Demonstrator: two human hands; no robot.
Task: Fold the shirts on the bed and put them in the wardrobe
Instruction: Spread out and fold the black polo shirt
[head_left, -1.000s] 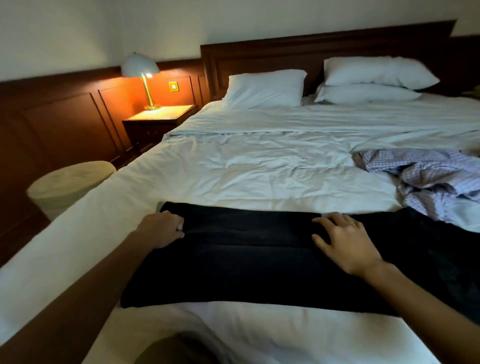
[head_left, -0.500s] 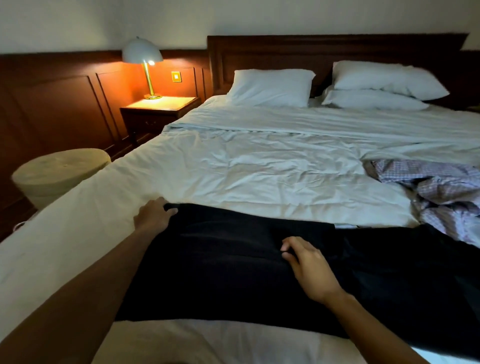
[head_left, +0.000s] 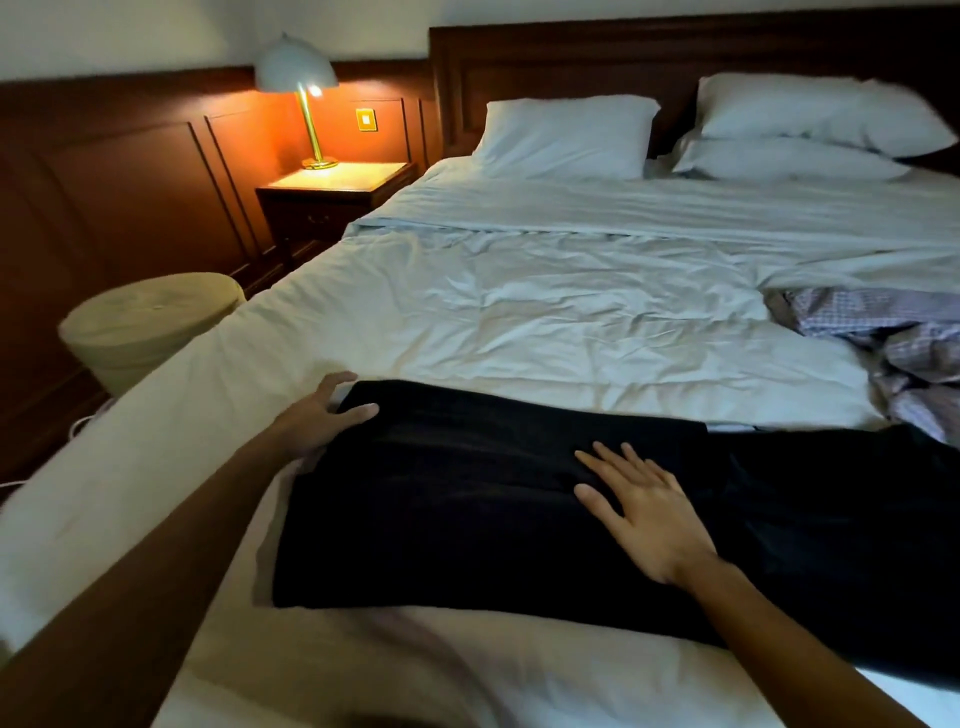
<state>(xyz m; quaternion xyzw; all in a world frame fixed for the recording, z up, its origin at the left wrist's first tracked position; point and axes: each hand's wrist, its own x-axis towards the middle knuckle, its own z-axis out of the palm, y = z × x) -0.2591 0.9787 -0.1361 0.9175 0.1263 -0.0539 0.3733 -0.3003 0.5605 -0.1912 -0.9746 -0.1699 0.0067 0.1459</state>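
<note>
**Long fold could slip as the left end comes over**

The black shirt (head_left: 467, 509) lies across the near part of the bed (head_left: 519, 322), already narrowed into a long band that runs off to the right. The left hand (head_left: 317, 421) grasps its far-left corner, thumb on top of the cloth and fingers round the edge. The right hand (head_left: 654, 519) is released, lying flat with straight, spread fingers on the middle of the band.

The likely trouble is in the next fold. If the left end is lifted by that one corner only, the near-left corner may sag and the layers slide apart, leaving a crooked edge. The flat palm is the only anchor, and the cloth looks smooth on a loose white cover – a quick pull could drag the whole band leftward or bunch it under the hand. The right part of the shirt lies near the crumpled checked shirt (head_left: 878, 343), and a careless sweep could tangle the two. The wardrobe is not in view.

Half a second ago the right hand sat nearer the middle with its fingers curled into the fabric – now it is flat and further right. The left hand then only rested at the corner; now its thumb lies over the cloth.
</note>
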